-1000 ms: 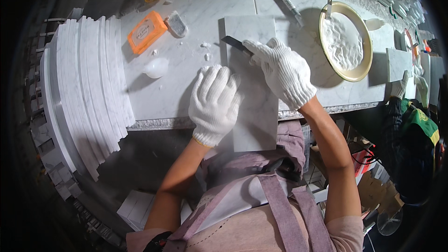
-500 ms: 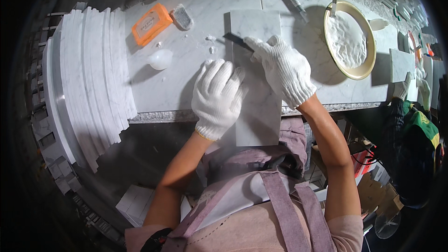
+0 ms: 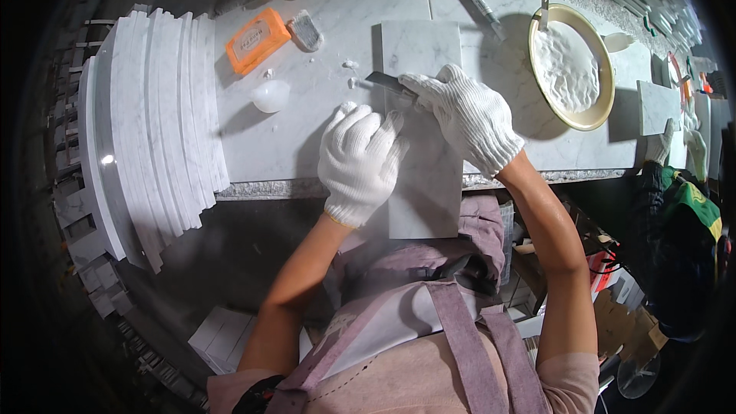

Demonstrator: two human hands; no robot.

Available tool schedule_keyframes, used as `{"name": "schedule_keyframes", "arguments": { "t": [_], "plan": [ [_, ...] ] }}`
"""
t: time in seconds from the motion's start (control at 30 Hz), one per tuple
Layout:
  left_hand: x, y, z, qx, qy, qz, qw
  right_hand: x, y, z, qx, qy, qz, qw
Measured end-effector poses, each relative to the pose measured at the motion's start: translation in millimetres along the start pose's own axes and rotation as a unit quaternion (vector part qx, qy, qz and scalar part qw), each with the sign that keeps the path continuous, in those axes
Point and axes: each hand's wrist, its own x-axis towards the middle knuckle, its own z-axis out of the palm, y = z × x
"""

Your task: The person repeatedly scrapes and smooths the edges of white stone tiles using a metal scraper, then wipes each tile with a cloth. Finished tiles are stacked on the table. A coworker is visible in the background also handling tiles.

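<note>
A long grey-veined marble slab (image 3: 420, 176) lies lengthwise in front of me, its near end jutting past the table edge. My gloved right hand (image 3: 471, 119) is closed around a flat, dark-bladed putty knife (image 3: 389, 83). The blade points left across the slab, its tip past the slab's left edge; whether it touches the surface I cannot tell. My gloved left hand (image 3: 360, 157) is bent at the slab's left edge, thumb side against it, with the fingertips partly hidden. Small white lumps (image 3: 350, 65) of paste lie on the table left of the blade.
An orange box (image 3: 257, 40), a grey block (image 3: 308, 31) and a white rounded lump (image 3: 271, 96) stand at left. A cream basin (image 3: 571, 69) of white paste is at right, near a long tube (image 3: 475, 0). Stacked slabs (image 3: 153, 123) line the left; a co-worker (image 3: 675, 238) is far right.
The putty knife and my right hand have shifted slightly nearer to me, and more of the blade shows. My left fingers have curled a little more. The slab stays about where it was.
</note>
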Motion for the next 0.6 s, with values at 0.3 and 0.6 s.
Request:
{"name": "schedule_keyframes", "arguments": {
  "t": [0.3, 0.6],
  "plan": [
    [-4, 1, 3, 0.004, 0.029, -0.005, 1.000, -5, 9, 6, 0.023, 0.036, -0.039, 0.998],
    [-1, 20, -18, -0.094, -0.050, 0.143, 0.984, -124, 25, -2, 0.418, 0.093, 0.229, 0.874]
  ]
}}
